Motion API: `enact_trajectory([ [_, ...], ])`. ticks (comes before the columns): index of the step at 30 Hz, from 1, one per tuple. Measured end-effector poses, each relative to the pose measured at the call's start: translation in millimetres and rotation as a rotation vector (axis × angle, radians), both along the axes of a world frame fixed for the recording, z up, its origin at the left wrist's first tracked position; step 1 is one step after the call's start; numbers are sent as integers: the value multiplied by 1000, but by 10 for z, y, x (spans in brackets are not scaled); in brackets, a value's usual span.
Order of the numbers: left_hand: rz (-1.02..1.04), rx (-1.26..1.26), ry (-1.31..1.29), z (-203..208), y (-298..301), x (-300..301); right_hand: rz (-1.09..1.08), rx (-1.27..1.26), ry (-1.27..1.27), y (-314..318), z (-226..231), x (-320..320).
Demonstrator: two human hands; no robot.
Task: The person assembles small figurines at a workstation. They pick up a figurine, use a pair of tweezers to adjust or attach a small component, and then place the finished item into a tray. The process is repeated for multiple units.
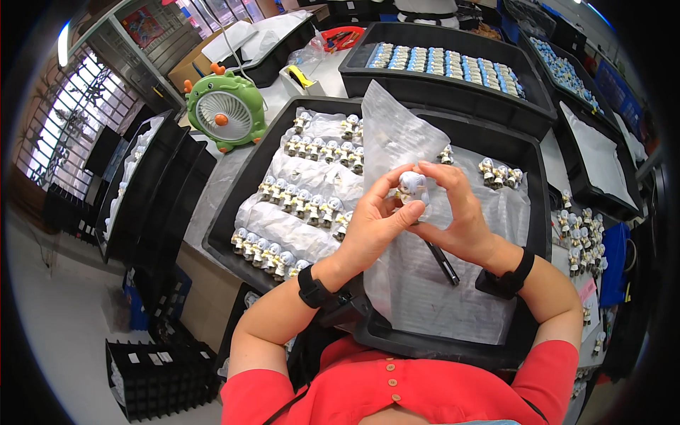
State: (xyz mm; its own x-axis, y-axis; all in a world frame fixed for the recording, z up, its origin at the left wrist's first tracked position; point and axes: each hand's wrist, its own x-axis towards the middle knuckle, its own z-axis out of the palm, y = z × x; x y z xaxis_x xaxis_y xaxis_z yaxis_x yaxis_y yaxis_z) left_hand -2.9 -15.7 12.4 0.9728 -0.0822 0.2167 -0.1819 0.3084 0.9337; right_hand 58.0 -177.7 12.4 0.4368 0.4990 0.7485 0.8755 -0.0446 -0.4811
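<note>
Bench point(331, 86): blk tray point(425, 346) w/ figs point(314, 210), prob. foam-lined.

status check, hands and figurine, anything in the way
Left hand and right hand both on figurine, above black tray. Black pen-like tool near right hand. Nothing seen blocking hands.

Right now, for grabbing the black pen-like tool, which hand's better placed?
Right, probably: the right hand is nearer the black pen-like tool, which lies just below it. The left hand grips the figurine and could likely hold it alone.
</note>
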Motion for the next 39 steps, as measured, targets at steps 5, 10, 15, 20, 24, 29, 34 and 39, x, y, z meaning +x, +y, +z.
enact_trajectory([
  [5, -21, -12, 116, 36, 28, -11, 10, 2, -46, 9, 21, -30],
  [10, -155, -195, 186, 55, 59, 13, 19, 22, -37, 12, 51, -33],
  [15, -245, -274, 195, 72, 66, 34, 44, 43, 31, 8, 20, -24],
  [20, -251, -271, 182, 42, 67, 50, 50, 40, 54, 7, 2, -32],
  [24, -228, -248, 179, 43, 76, 49, 56, 23, 67, 15, 8, -28],
  [29, -180, -225, 197, 39, 47, 49, 49, 7, 52, -3, 3, -25],
  [34, -112, -277, 195, 33, 41, 31, 64, 5, 73, -10, -17, -6],
  [39, 117, -268, 201, 229, 250, 43, 6, 22, 103, -63, -15, 75],
])
